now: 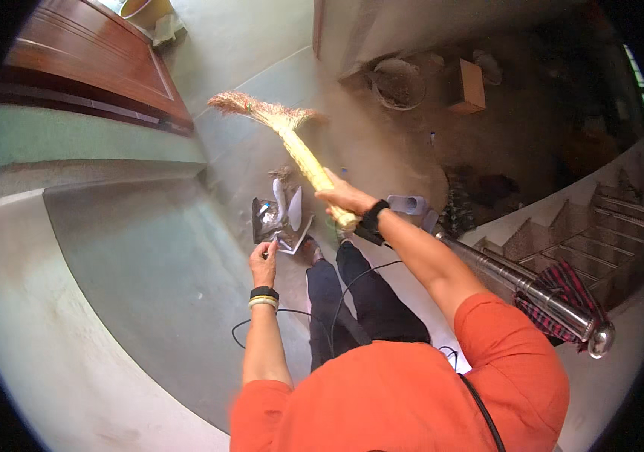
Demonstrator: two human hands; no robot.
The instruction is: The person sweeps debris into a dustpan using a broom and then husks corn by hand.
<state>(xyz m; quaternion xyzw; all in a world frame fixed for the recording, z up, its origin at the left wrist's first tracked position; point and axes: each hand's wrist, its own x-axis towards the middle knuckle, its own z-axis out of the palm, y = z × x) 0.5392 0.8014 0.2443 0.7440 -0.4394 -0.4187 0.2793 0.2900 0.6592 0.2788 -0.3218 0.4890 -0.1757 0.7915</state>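
My right hand (pixel 341 196) grips the yellow handle (pixel 303 158) of a straw broom, whose bristle head (pixel 243 105) is angled toward the upper left above the floor. Lower and to the left, my left hand (pixel 264 260) is closed at the near edge of a dark dustpan-like container (pixel 259 220); what its fingers hold is too small to make out. White pieces (pixel 295 207) and debris lie in and around that container, just beyond my feet. A pale plastic item (pixel 406 204) sits right of my right wrist.
A wooden door (pixel 96 60) and grey ledge (pixel 118 248) are at left. A steel railing (pixel 518 282) with checked cloth (pixel 559 290) borders descending stairs (pixel 604 226) at right. A cardboard box (pixel 466 87) and round basin (pixel 397 83) sit at upper right, a yellow bucket (pixel 145 13) upper left.
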